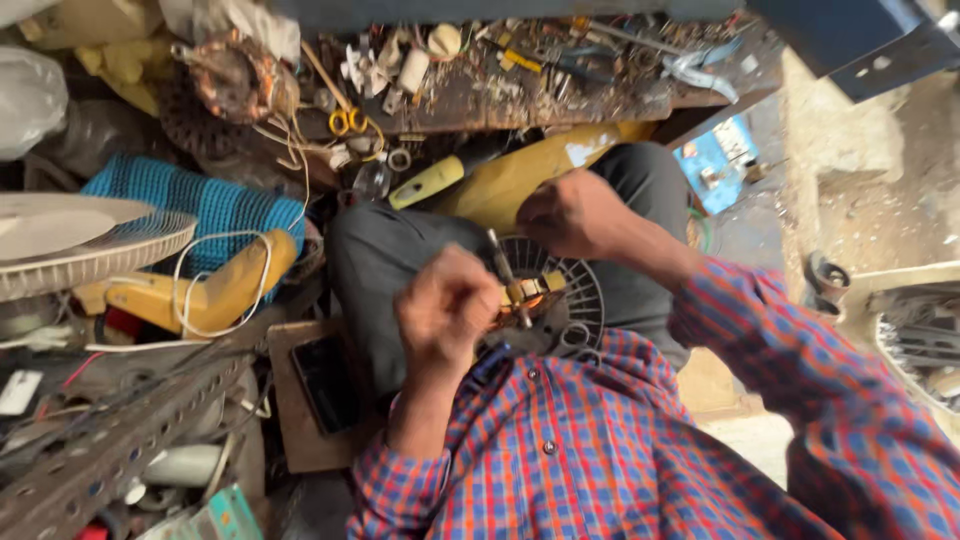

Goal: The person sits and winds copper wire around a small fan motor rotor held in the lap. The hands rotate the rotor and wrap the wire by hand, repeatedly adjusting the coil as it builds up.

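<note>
Screwdriver (507,275) clenched in left hand (445,310), tip set into copper motor winding (527,293) on round fan grille (560,290) in the lap. Right hand (575,212) grips grille's far rim (fingers hidden). Motor seated in grille; work judged midway. Cluttered bench (600,90) beyond.

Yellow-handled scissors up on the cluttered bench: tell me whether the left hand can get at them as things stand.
Probably not right away. The left hand is closed around a screwdriver over the motor on the lap, and the scissors lie well beyond it among tangled wires and parts.
</note>
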